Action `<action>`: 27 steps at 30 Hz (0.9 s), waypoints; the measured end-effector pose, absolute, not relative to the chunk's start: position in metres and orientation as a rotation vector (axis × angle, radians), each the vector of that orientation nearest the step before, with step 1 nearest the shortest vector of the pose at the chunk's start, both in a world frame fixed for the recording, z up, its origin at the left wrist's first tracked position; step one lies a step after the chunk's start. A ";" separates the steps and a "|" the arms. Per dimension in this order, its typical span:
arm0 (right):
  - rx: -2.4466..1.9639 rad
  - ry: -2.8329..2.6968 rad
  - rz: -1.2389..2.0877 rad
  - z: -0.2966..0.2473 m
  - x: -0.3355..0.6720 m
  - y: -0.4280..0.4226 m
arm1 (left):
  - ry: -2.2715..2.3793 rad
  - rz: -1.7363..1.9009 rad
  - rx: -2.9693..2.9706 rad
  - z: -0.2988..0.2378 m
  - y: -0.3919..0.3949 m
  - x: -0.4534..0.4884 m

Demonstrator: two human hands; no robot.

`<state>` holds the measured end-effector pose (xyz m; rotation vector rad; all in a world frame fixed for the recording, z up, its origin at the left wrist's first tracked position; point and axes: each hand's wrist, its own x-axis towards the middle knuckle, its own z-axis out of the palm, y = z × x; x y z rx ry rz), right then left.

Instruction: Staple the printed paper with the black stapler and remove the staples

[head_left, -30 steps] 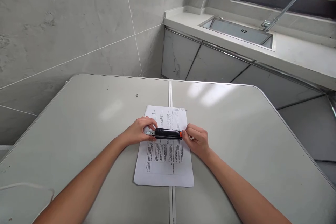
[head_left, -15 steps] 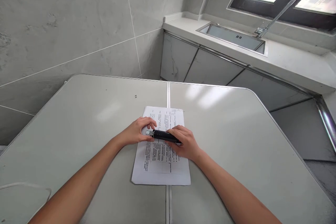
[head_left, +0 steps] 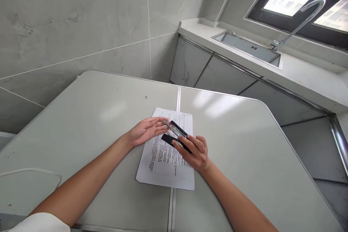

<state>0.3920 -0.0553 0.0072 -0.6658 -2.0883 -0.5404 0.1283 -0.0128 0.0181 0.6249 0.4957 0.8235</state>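
A black stapler (head_left: 169, 139) is gripped at its right end by my right hand (head_left: 193, 151). It lies turned on its side with its black halves spread apart, and the metal magazine shows between them. My left hand (head_left: 148, 130) has its palm turned up and its fingers stretched out, the fingertips at the stapler's metal end. Whether those fingertips touch it I cannot tell. Below both hands, printed sheets of paper (head_left: 165, 174) lie on the table, partly covered by the hands and the stapler.
The pale folding table (head_left: 114, 192) has a metal seam (head_left: 170, 206) running down its middle. Tiny staples (head_left: 146, 97) lie on its far left half. Beyond it stand a counter with a sink (head_left: 250, 49), a tap (head_left: 299, 25) and a tiled wall (head_left: 81, 18).
The stapler has gone from closed to spread open and is turned over. My left hand has rolled palm up with its fingers straightened. The camera view has shifted slightly.
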 end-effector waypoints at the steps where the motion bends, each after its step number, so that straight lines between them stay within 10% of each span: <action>1: -0.634 -2.109 -0.589 0.007 0.391 -0.056 | 0.484 0.810 0.620 0.017 -0.013 0.127; 19: -0.741 -2.097 -0.414 0.008 0.390 -0.053 | 0.525 0.736 0.618 0.009 -0.010 0.123; 27: -0.849 -1.906 0.213 0.014 0.388 -0.049 | 0.743 1.047 0.552 0.006 -0.004 0.122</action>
